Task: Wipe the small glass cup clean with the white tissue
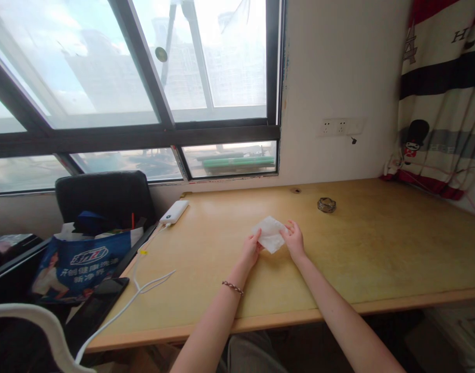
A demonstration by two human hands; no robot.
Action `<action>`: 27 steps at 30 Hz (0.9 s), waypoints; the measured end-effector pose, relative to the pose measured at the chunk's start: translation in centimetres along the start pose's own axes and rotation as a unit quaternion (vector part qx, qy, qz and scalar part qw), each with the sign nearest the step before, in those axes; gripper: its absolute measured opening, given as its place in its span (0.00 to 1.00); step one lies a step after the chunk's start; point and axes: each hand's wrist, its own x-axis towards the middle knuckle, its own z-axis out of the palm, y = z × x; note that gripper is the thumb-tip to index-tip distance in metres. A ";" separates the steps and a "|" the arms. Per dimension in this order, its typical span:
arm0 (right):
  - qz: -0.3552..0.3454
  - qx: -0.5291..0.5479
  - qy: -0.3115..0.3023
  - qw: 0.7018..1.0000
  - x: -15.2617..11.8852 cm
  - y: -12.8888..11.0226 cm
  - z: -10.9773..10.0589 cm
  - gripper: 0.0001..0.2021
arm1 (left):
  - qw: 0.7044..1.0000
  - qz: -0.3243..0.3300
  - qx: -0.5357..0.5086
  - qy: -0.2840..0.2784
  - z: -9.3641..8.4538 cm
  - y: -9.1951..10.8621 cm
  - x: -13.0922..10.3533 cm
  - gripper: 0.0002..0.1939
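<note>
A white tissue (271, 234), partly folded, is stretched between my two hands above the wooden desk. My left hand (253, 247) pinches its left edge, thumb on top; a braided bracelet circles that wrist. On the tissue's right side, my right hand (294, 241) grips the edge between thumb and fingers. Some fingertips are hidden beneath the tissue.
The desk (377, 248) holds a white power bank (174, 212) with a white cable (136, 290) at its left, and a dark round ashtray-like object (326, 205) farther back. Left of the desk stands a black chair (105, 197) with a blue bag (85, 264).
</note>
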 end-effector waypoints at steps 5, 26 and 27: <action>0.005 0.023 0.020 1.000 0.5 -0.3 -0.6 0.24 | 1.000 0.001 0.009 -0.020 -0.1 0.6 -0.2 0.15; 0.294 0.218 -0.229 0.902 -0.6 -2.6 -0.7 0.11 | 0.995 0.073 0.034 -0.053 0.7 1.4 -1.4 0.24; 0.282 0.216 -0.217 0.909 -0.5 -2.4 -0.7 0.11 | 0.996 0.068 0.038 -0.047 0.7 1.4 -1.3 0.25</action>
